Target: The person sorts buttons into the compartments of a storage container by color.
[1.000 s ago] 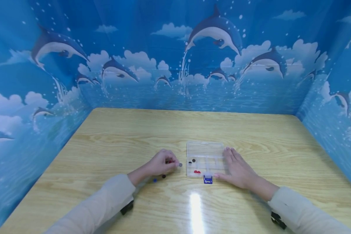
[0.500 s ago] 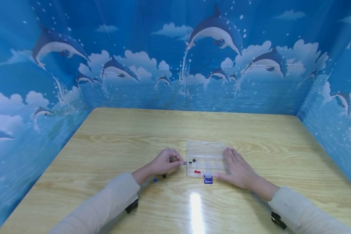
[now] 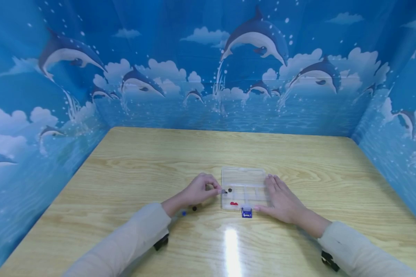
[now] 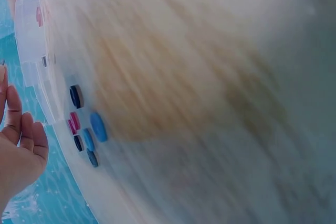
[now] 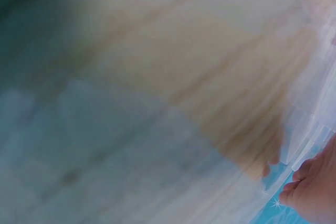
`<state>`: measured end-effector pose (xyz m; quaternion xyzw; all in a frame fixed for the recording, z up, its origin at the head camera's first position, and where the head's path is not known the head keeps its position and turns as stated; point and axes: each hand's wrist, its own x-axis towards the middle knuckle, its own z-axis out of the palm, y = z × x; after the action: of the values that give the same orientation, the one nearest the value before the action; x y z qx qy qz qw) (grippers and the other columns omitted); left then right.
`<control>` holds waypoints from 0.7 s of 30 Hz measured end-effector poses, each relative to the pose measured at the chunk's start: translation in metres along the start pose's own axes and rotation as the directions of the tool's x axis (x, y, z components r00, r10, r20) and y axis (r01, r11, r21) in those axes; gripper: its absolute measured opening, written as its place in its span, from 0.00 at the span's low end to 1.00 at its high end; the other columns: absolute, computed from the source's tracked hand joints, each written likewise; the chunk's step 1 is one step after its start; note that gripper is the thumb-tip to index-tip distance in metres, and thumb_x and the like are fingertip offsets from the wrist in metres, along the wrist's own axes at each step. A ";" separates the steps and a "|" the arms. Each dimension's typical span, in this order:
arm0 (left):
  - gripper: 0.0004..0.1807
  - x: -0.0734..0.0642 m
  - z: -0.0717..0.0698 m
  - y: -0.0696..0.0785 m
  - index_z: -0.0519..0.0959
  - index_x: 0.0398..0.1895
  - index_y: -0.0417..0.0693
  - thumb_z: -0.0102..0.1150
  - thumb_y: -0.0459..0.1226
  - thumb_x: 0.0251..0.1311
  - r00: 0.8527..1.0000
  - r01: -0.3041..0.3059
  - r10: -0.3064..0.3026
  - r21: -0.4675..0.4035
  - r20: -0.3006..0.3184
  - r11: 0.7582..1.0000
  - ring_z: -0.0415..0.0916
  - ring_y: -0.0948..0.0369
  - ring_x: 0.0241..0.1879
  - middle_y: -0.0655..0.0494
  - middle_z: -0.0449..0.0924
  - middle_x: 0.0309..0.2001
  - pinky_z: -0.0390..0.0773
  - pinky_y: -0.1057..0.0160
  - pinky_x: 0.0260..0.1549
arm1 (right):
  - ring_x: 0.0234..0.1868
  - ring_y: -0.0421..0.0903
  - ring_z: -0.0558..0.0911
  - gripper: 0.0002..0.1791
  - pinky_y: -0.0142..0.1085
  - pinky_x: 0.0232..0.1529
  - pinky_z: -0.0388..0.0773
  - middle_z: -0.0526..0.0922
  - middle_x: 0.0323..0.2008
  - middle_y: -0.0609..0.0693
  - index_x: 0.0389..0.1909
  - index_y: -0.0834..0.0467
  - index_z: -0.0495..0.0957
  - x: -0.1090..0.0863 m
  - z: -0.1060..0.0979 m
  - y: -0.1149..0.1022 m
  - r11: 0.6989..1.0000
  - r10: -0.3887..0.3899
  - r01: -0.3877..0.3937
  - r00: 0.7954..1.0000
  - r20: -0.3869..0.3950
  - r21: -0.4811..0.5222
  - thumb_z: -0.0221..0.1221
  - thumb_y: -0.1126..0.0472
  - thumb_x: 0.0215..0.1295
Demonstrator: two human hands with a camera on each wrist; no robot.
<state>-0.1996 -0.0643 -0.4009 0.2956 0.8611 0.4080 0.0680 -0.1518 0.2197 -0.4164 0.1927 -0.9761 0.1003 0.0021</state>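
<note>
My left hand [image 3: 202, 189] pinches a small greyish button [image 3: 223, 191] between thumb and fingertips, over the left edge of a clear plastic compartment box [image 3: 242, 176]. The box lies with its lid raised towards the back. A dark button [image 3: 230, 190] sits in the upper left compartment, and red buttons [image 3: 234, 203] lie in the lower left one. My right hand [image 3: 285, 201] rests against the box's right side with straight fingers, the thumb near the blue clasp [image 3: 246, 212]. In the left wrist view, my left hand [image 4: 21, 145] is partly cut off.
On the wooden table [image 3: 152, 154], left of the box, lie a blue button [image 3: 184, 213] and a black button [image 3: 194, 208]. The left wrist view shows several buttons, among them a larger blue button [image 4: 98, 126] and pink buttons [image 4: 73, 122]. A dolphin-print curtain [image 3: 180, 107] surrounds the table.
My left hand has moved right with the greyish button, from the table beside the box to over its left edge. The right hand and the box have stayed still.
</note>
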 end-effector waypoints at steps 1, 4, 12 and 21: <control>0.03 0.001 0.000 0.000 0.81 0.28 0.45 0.61 0.35 0.55 1.000 0.000 0.000 -0.002 0.000 1.000 0.71 0.63 0.37 0.54 0.83 0.33 0.68 0.63 0.44 | 0.69 0.68 0.52 0.54 0.55 0.67 0.52 0.52 0.67 0.72 0.65 0.76 0.50 0.000 0.000 0.000 1.000 0.000 0.000 1.000 0.000 -0.001 0.52 0.33 0.57; 0.03 0.003 0.001 0.002 0.81 0.28 0.45 0.61 0.35 0.55 1.000 -0.002 0.002 -0.001 -0.004 1.000 0.71 0.62 0.38 0.54 0.83 0.33 0.68 0.63 0.45 | 0.69 0.67 0.52 0.54 0.55 0.67 0.52 0.52 0.67 0.72 0.65 0.76 0.50 0.000 0.000 0.000 1.000 0.001 -0.001 1.000 0.001 -0.003 0.51 0.33 0.57; 0.03 0.009 0.005 0.003 0.81 0.28 0.45 0.62 0.35 0.54 0.999 -0.030 0.031 0.023 -0.010 0.999 0.74 0.62 0.37 0.54 0.83 0.32 0.65 0.65 0.46 | 0.69 0.67 0.52 0.54 0.54 0.68 0.51 0.52 0.67 0.72 0.65 0.76 0.50 0.001 0.001 0.001 1.000 -0.005 0.005 1.000 0.002 0.001 0.52 0.33 0.57; 0.03 0.017 0.013 0.011 0.82 0.27 0.43 0.64 0.34 0.52 0.999 -0.021 0.022 0.024 -0.029 0.999 0.73 0.62 0.36 0.54 0.83 0.29 0.66 0.58 0.51 | 0.69 0.68 0.52 0.55 0.55 0.67 0.52 0.52 0.67 0.73 0.65 0.76 0.50 0.001 0.003 0.002 1.000 -0.002 0.002 1.000 -0.005 0.004 0.52 0.33 0.57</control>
<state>-0.2036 -0.0412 -0.3989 0.2996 0.8636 0.4026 0.0474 -0.1538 0.2207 -0.4199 0.1935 -0.9757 0.1028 0.0041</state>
